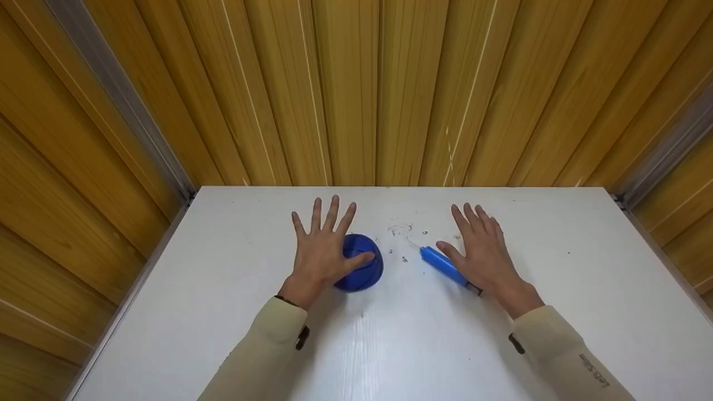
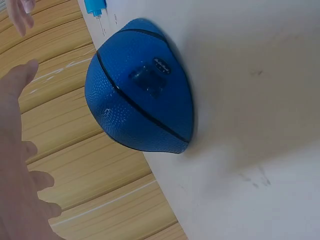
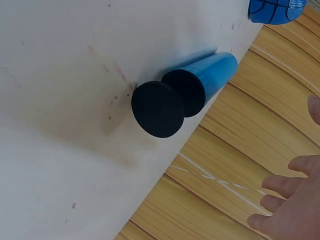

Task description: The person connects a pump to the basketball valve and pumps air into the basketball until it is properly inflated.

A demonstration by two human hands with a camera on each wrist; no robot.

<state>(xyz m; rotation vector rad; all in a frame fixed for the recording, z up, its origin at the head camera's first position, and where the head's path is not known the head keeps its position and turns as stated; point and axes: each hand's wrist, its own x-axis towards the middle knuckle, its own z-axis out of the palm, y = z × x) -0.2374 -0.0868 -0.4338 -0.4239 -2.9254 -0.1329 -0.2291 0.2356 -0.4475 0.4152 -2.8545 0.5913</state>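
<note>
Wood-grain panelling backs a white, marked desk. Near its middle sits a deflated blue ball: pebbled skin, black seams, a dark oval label, body slumped into a lopsided dome. To its right lies a blue hand pump, cylindrical, with a black disc handle and thin needle. Left grip hovers by the ball, right grip by the pump; both spread, fingers extended.

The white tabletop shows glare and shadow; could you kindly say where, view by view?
Head view: pale glare below the dented, seamed blue ball, soft shadows beside the beige sleeves; left wrist view: broad soft shadow right of the ball; right wrist view: soft shadow left of the round black handle of the blue cylindrical pump.
</note>
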